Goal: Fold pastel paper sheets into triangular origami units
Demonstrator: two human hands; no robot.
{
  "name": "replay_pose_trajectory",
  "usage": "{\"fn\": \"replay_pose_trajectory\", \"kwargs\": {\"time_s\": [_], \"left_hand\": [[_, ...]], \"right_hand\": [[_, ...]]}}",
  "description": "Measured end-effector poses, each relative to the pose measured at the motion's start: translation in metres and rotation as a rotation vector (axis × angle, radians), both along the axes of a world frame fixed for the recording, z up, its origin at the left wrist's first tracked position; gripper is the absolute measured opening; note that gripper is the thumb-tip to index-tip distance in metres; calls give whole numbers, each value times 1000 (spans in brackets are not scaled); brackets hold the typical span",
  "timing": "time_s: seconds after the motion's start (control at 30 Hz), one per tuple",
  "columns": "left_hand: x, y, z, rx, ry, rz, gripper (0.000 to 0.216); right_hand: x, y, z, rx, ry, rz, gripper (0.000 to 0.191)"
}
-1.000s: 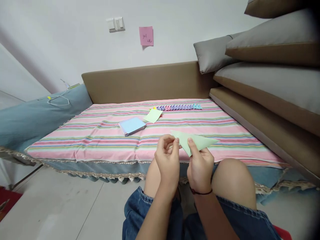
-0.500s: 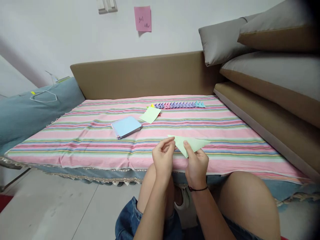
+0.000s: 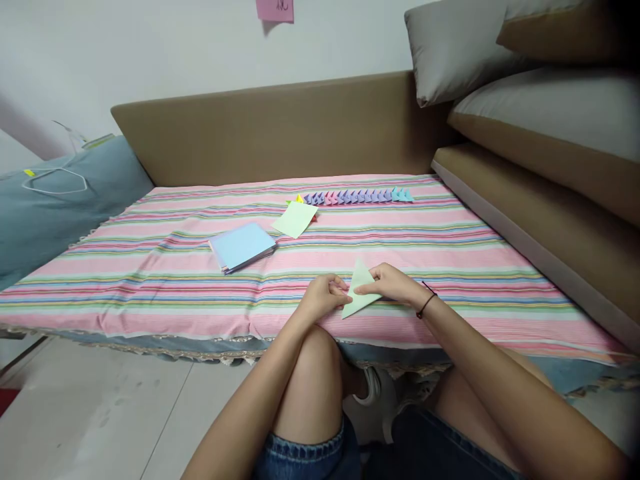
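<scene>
A pale green sheet of paper folded into a triangle point(image 3: 361, 301) is held just above the front of the striped bed cover. My right hand point(image 3: 393, 283) pinches its right side, thumb on top and fingers behind. At the paper's left edge is my left hand point(image 3: 323, 297), its fingers curled and the tips of thumb and finger touching that edge. The paper's upper point looks blurred. Beyond the hands lie a flat pale green sheet point(image 3: 296, 219) and, to its left, a stack of paper with a light blue top sheet point(image 3: 244, 245).
Behind the green sheet runs a row of folded paper pieces point(image 3: 357, 197) in purple, pink and turquoise. Grey-brown cushions point(image 3: 545, 120) are piled at the right. A brown backrest point(image 3: 280, 133) stands along the wall. A wire hanger point(image 3: 55, 180) lies on the blue bolster.
The folded paper has turned, so one point now faces away from me. My right hand has swung round to the paper's right side. The view has tipped downward a little.
</scene>
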State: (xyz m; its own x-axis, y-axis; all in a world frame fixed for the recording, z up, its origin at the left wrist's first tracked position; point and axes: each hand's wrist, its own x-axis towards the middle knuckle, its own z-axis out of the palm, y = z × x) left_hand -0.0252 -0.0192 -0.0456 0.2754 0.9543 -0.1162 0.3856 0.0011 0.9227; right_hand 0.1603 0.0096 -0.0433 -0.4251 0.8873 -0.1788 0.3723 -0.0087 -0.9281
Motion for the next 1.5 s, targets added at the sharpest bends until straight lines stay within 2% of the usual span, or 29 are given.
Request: {"fn": "replay_pose_trajectory", "kwargs": {"time_s": [0.13, 0.23, 0.4, 0.53, 0.63, 0.77, 0.8, 0.9, 0.97, 1.0, 1.07, 1.13, 1.3, 1.5], "left_hand": [[3, 8, -7, 79, 82, 40, 21], [-1, 11, -9, 200, 176, 10, 23], [-17, 12, -17, 603, 451, -254, 16], [-22, 15, -23, 731, 549, -371, 27], [-19, 15, -24, 755, 613, -393, 30], [-15, 14, -22, 765, 726, -421, 33], [-15, 14, -21, 768, 746, -424, 34], [-15, 13, -21, 767, 765, -414, 36], [-15, 13, -22, 756, 758, -403, 35], [-15, 13, -22, 749, 756, -398, 34], [-15, 12, -21, 734, 759, -386, 32], [-14, 12, -20, 722, 770, -380, 31], [-12, 10, -18, 694, 796, -358, 26], [-10, 10, -18, 639, 765, -333, 24]], "right_hand": [[-5, 16, -3, 64, -125, 12, 27], [-9, 23, -6, 119, -215, 12, 25], [-12, 27, -12, 192, -324, 13, 29], [-11, 28, -14, 213, -390, 26, 30], [-12, 27, -14, 232, -428, 23, 32], [-15, 21, -14, 299, -450, -34, 17], [-16, 19, -15, 325, -450, -66, 20], [-16, 14, -19, 400, -450, -182, 57], [-13, 8, -22, 500, -435, -260, 67], [-11, 4, -23, 570, -421, -291, 63], [-6, -9, -23, 702, -388, -312, 40], [-3, -26, -22, 745, -367, -259, 24], [-7, -68, -18, 462, -334, -94, 33], [-13, -72, -21, 400, -288, -33, 34]]}}
